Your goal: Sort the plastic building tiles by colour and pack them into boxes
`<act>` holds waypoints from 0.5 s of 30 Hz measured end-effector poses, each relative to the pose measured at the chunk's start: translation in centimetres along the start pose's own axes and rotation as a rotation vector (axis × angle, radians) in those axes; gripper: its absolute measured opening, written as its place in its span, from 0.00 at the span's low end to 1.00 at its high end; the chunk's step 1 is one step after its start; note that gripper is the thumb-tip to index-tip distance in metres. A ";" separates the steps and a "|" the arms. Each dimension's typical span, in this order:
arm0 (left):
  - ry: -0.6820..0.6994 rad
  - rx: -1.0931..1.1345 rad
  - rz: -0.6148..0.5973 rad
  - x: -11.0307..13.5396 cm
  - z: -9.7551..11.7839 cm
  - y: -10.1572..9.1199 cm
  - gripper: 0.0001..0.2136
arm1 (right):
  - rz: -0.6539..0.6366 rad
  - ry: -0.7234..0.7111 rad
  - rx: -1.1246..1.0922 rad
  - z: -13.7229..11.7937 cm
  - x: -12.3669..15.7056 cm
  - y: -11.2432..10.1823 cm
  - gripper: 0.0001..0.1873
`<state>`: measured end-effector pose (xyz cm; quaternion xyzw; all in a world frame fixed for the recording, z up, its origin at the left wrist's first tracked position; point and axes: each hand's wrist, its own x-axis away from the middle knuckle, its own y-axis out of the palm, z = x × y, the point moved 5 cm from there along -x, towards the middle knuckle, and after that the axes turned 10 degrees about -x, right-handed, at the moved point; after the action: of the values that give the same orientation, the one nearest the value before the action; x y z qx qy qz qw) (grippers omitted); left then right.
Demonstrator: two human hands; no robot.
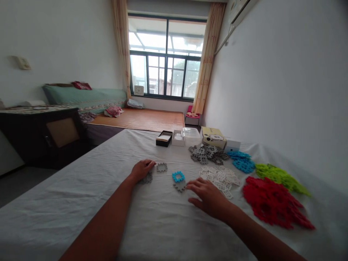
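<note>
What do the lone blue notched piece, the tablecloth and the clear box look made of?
Blue piece: probably matte molded plastic, given uniform color and regular notches; foam remains possible. Tablecloth: dull fabric, shown by soft creases. Clear box: likely thin plastic, smooth and see-through.

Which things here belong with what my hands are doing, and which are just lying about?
Job in hand:
Blue piece and grey piece beside right hand
Grey pieces by left hand
Probably the red pieces and green pieces

Lying about:
Clock
Pink chair
Air conditioner
</note>
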<state>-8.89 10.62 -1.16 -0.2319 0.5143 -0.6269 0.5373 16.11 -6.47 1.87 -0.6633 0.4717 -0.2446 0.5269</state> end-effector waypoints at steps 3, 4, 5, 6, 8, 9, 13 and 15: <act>-0.022 0.014 -0.016 0.0 0.0 0.1 0.19 | 0.037 0.128 0.037 0.0 -3.2 1.8 0.26; -0.036 0.020 -0.022 0.0 -0.1 0.1 0.19 | 0.064 0.151 0.049 0.2 -3.9 2.2 0.28; -0.049 0.026 -0.029 -0.1 -0.1 0.2 0.19 | 0.086 0.156 0.055 0.4 -4.3 2.7 0.29; -0.058 0.032 -0.033 -0.1 -0.1 0.2 0.19 | 0.101 0.150 0.054 0.7 -4.6 3.1 0.29; -0.058 0.038 -0.037 -0.2 -0.1 0.2 0.19 | 0.108 0.129 0.028 1.1 -4.6 3.5 0.26; -0.050 0.036 -0.035 -0.2 -0.1 0.2 0.20 | 0.103 0.116 0.004 1.4 -4.3 3.5 0.24; -0.030 0.031 -0.027 -0.2 0.0 0.1 0.19 | 0.051 0.061 -0.138 2.0 -2.7 2.2 0.22; -0.038 0.035 -0.034 -0.1 0.0 0.1 0.18 | -0.016 0.043 -0.220 2.6 -2.1 1.0 0.21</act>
<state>-8.80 10.75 -1.24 -0.2431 0.4887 -0.6405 0.5403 16.98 -3.44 0.41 -0.7155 0.5017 -0.2096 0.4386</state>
